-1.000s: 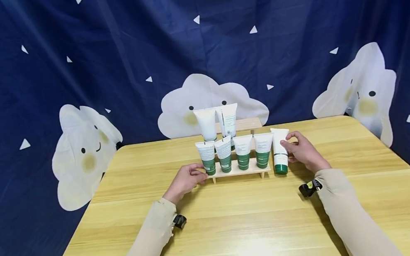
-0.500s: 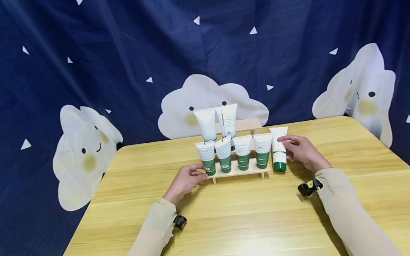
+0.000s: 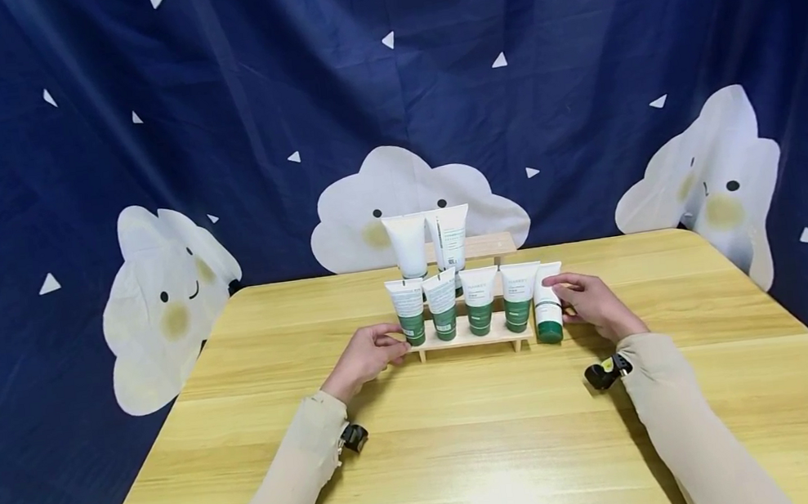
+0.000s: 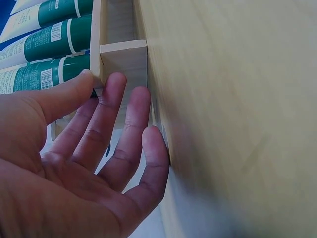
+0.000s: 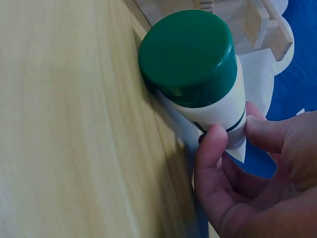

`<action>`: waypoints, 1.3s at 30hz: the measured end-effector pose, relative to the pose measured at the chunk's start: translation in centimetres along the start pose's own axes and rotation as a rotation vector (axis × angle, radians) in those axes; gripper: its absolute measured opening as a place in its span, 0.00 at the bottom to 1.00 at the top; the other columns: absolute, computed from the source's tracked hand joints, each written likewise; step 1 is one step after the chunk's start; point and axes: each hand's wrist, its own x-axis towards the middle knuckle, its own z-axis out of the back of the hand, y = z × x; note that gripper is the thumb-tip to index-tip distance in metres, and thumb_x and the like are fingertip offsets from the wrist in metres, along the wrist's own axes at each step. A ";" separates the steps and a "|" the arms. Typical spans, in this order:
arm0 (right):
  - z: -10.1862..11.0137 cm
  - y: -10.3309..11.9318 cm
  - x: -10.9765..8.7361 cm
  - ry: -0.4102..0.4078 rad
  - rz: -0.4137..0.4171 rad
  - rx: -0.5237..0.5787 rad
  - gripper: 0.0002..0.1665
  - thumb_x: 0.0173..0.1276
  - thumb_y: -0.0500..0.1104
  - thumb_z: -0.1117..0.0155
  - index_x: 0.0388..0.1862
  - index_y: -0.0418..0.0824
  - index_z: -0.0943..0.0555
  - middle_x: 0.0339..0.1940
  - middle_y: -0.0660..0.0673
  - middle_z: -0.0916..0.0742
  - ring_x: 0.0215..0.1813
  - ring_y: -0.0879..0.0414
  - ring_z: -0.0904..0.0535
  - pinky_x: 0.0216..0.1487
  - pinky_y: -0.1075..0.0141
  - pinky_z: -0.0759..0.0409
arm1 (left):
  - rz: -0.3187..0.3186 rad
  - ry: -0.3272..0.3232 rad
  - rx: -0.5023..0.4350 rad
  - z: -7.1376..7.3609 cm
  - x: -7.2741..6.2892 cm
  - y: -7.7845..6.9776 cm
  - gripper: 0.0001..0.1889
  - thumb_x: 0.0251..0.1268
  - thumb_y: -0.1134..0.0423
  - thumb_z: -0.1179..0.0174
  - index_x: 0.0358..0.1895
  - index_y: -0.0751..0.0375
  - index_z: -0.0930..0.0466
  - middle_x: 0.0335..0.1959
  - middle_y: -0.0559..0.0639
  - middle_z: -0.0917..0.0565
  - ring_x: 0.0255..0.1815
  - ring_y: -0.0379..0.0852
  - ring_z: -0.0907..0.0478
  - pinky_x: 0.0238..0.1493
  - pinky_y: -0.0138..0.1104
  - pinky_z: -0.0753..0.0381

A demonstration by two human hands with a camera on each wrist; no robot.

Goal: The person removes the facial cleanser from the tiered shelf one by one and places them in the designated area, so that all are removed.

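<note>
A white squeeze tube (image 3: 548,298) with a green cap (image 5: 190,57) stands cap-down at the right end of the wooden tiered rack (image 3: 472,340). My right hand (image 3: 590,305) grips its side between thumb and fingers. At the rack's left end, my left hand (image 3: 368,356) pinches the corner of the lower step, thumb tip on the step edge and fingers by the leg in the left wrist view. Several smaller white-and-green tubes (image 3: 481,319) line the lower step. Two taller white tubes (image 3: 409,247) stand behind them, higher up.
The rack's bare top shelf (image 3: 489,245) shows right of the taller tubes. A wooden table (image 3: 461,443) lies under everything, and a dark blue curtain (image 3: 232,163) with cloud shapes hangs behind its far edge.
My right hand and its tube have moved slightly left toward the rack; the tube rose a little, then came down and now partly sits behind the rightmost small tube. The left hand stays put.
</note>
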 end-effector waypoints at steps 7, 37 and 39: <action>-0.2 -0.1 0.1 0.028 0.000 0.001 0.25 0.85 0.42 0.54 0.75 0.36 0.30 0.60 0.35 0.23 0.40 0.59 0.22 0.40 0.68 0.15 | -0.005 0.003 0.012 0.1 0.0 0.0 0.18 0.68 0.67 0.33 0.59 0.64 0.18 0.40 0.54 0.10 0.35 0.47 0.13 0.35 0.34 0.22; -0.3 0.0 0.3 0.036 0.021 -0.017 0.27 0.82 0.36 0.49 0.76 0.29 0.35 0.73 0.28 0.29 0.57 0.50 0.22 0.49 0.68 0.17 | -0.001 0.006 -0.002 0.1 -0.2 0.0 0.18 0.68 0.67 0.33 0.60 0.64 0.18 0.40 0.53 0.10 0.35 0.48 0.13 0.41 0.37 0.19; 0.0 1.0 -0.2 -0.009 0.062 -0.035 0.27 0.81 0.38 0.48 0.75 0.29 0.34 0.73 0.28 0.28 0.59 0.49 0.23 0.52 0.69 0.18 | -0.004 0.006 0.007 0.1 -0.2 -0.1 0.19 0.68 0.66 0.33 0.60 0.64 0.18 0.40 0.54 0.10 0.35 0.49 0.13 0.37 0.36 0.21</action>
